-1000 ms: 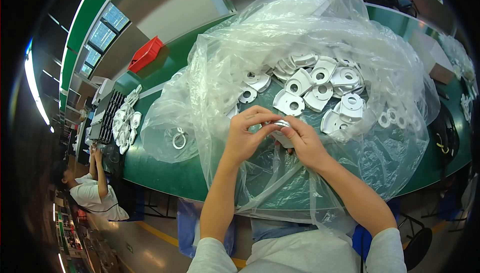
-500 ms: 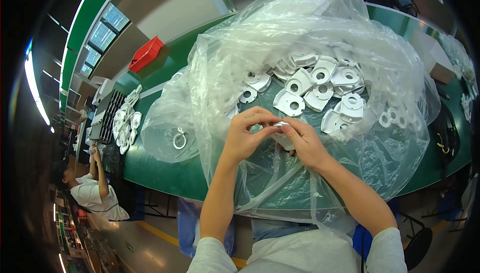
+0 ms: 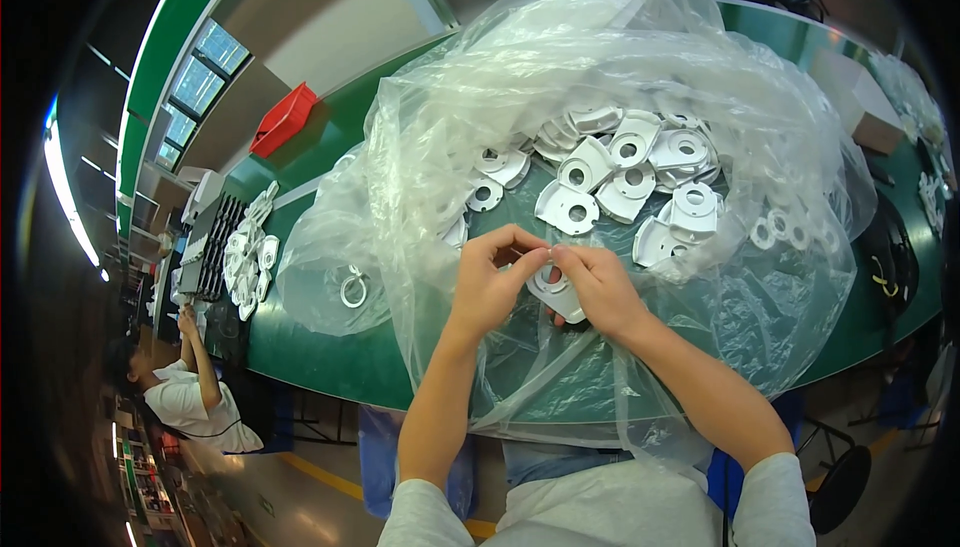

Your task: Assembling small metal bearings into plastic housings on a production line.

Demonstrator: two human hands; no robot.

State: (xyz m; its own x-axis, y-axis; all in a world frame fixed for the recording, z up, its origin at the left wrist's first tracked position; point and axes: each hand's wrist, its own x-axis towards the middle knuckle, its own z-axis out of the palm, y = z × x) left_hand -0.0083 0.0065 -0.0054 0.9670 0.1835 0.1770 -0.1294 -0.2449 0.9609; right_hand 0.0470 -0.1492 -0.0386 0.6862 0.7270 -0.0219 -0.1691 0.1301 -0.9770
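Observation:
A white plastic part (image 3: 560,294) with a round hole is held between my two hands, its broad face now turned up. My left hand (image 3: 490,279) is closed, thumb and forefinger pinching at the part's upper edge. My right hand (image 3: 600,292) grips the part from the right, thumb near the left fingertips, some fingers curled underneath. Whether a smaller piece sits between the fingertips is hidden. Just beyond lies a heap of similar white plastic parts (image 3: 632,182) inside a large clear plastic bag (image 3: 480,97), whose near edge spreads under my forearms.
White rings (image 3: 780,231) lie at the bag's right and another ring (image 3: 353,287) at its left. On the green table (image 3: 330,365) stand a red bin (image 3: 284,120) and a box (image 3: 858,102). A co-worker (image 3: 200,402) handles things beside dark stacked trays (image 3: 212,247) at the left.
The white part between my hands has tilted so its holed face shows. My left thumb and fingers have shifted slightly, and the whole view has moved a little.

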